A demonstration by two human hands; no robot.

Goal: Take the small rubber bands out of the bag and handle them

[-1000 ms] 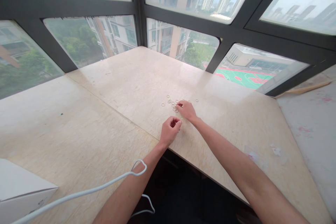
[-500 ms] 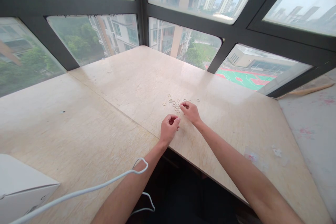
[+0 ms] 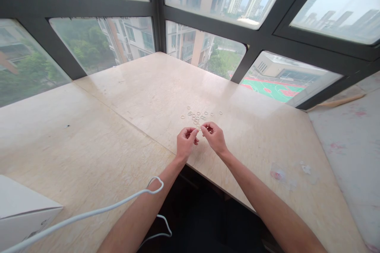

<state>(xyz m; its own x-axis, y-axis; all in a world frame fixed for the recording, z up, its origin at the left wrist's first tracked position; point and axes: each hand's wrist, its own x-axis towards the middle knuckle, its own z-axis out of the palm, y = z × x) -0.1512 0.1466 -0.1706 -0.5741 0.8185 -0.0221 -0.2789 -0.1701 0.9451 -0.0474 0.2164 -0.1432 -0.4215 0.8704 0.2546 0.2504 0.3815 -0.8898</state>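
Several thin, gold-coloured rings (image 3: 194, 118) lie loosely scattered on the beige stone-patterned counter (image 3: 142, 102), just beyond my fingertips. My left hand (image 3: 186, 141) is closed in a pinch near the counter's front edge. Facing it from the right, my right hand (image 3: 214, 136) is pinched too, its fingertips a short way from the left ones. Between the two pinches shows a small thin ring (image 3: 200, 128), gripped at its sides by the fingertips. Anything else inside the curled fingers is hidden.
A white box (image 3: 26, 209) stands at the lower left. Across my left forearm runs a white cable (image 3: 109, 206). Small clear plastic packets (image 3: 277, 174) and a white star-shaped piece (image 3: 305, 168) lie at the right. Dark-framed windows (image 3: 162, 31) border the counter.
My right hand has drawn back from the scattered rings toward my left hand, so the fingertips of both now nearly meet. The view has shifted slightly.
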